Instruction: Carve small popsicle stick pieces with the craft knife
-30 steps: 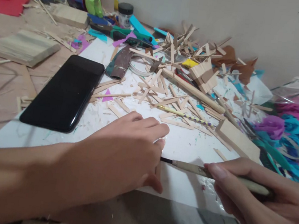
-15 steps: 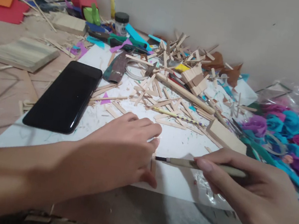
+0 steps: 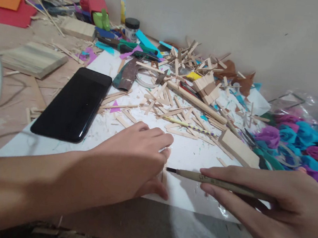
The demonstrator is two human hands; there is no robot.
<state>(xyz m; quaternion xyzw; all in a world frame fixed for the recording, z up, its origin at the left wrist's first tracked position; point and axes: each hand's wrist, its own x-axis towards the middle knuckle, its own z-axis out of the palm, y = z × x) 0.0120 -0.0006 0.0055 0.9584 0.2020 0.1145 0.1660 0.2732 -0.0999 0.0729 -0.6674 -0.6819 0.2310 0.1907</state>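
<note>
My left hand (image 3: 136, 159) is closed over the white paper (image 3: 187, 191), its fingers and thumb pressing a thin wooden craft stick (image 3: 164, 178). Most of that stick is hidden under the hand. My right hand (image 3: 278, 212) grips a slim carving chisel (image 3: 226, 183) by its pale wooden handle, between thumb and fingers. The chisel's dark metal end points left and meets the stick's edge beside my left fingers; exact contact is hard to tell.
A black phone (image 3: 73, 104) lies on the left. Behind my hands are scattered craft sticks (image 3: 180, 114), a patterned pencil (image 3: 189, 125), a wooden rod (image 3: 199, 103) and a wood block (image 3: 238, 148). Colourful crepe paper flowers (image 3: 306, 132) crowd the right. A lidded jar (image 3: 131, 29) stands at the back.
My right hand has shifted its hold on the chisel, with the fingers lying straighter along the handle. My left hand stays on the stick. The whole view has shifted slightly.
</note>
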